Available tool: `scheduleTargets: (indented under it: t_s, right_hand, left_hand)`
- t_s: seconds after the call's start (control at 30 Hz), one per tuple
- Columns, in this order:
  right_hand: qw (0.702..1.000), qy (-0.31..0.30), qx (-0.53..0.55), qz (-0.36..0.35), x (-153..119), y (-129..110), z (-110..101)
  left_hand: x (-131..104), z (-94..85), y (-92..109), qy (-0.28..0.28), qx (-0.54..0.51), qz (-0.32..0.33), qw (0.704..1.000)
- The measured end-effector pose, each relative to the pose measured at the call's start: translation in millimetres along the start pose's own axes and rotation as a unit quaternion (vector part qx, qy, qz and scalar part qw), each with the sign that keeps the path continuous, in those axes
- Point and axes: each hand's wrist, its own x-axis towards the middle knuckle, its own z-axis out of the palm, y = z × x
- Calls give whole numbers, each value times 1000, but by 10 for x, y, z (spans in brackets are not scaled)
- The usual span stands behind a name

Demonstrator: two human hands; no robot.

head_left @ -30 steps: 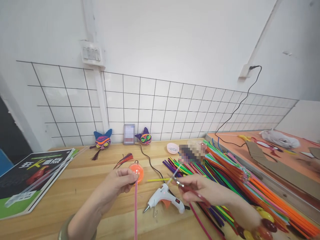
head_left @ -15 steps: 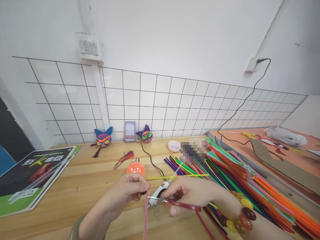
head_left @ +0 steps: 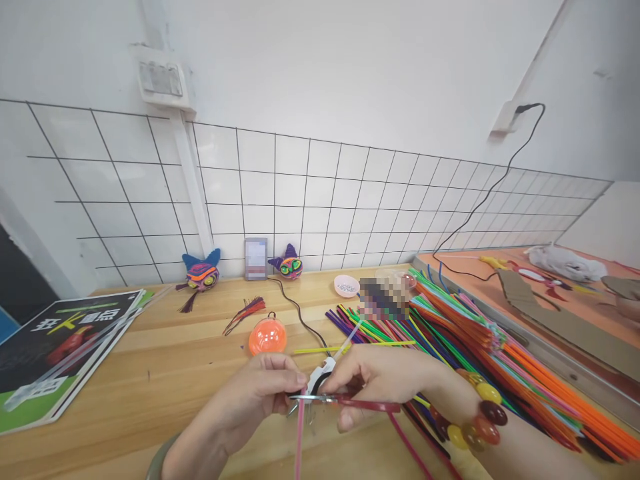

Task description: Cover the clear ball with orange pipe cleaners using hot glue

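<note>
A pink pipe cleaner [head_left: 299, 440] hangs down from my left hand [head_left: 267, 385], whose thumb and fingers are pinched on its upper end. My right hand [head_left: 377, 383] grips red-handled scissors [head_left: 370, 404]. Their blades lie across the pipe cleaner just below my left fingertips. Behind the scissors, a white and black glue gun [head_left: 320, 373] rests on the table, partly hidden by my right hand. An orange ball [head_left: 267, 337] with a loop on top sits beyond my left hand. A yellow pipe cleaner [head_left: 360, 347] lies behind my right hand.
Many coloured pipe cleaners [head_left: 520, 373] spread over the right side. A pink bowl [head_left: 347, 287] of small beads, a phone [head_left: 257, 260] and two eared, animal-like ornaments, one blue-eared [head_left: 202, 270] and one purple-eared [head_left: 289, 263], stand at the back. A magazine [head_left: 70, 347] lies left.
The scissor blades have moved across the pink pipe cleaner, and the two hands are slightly closer together. The whole view has shifted a little. A hand-like shape now shows at the far right edge.
</note>
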Motion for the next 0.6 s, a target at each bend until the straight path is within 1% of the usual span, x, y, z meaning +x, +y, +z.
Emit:
scheduleTargets:
  t_s: [0.1, 0.2, 0.47, 0.6]
  right_hand:
    - [1000, 2, -6, -7, -2, 0, 0]
    - [1000, 10, -15, 1, -12, 9, 8]
    - [1000, 12, -19, 1, -43, -10, 23]
    - [1000, 10, -4, -6, -33, -16, 35]
  left_hand:
    - [12, 22, -11, -5, 6, 1, 1000]
    - [20, 29, -26, -6, 10, 3, 1000]
    - [17, 44, -52, 5, 14, 2, 1000]
    - [13, 57, -48, 6, 12, 2, 1000]
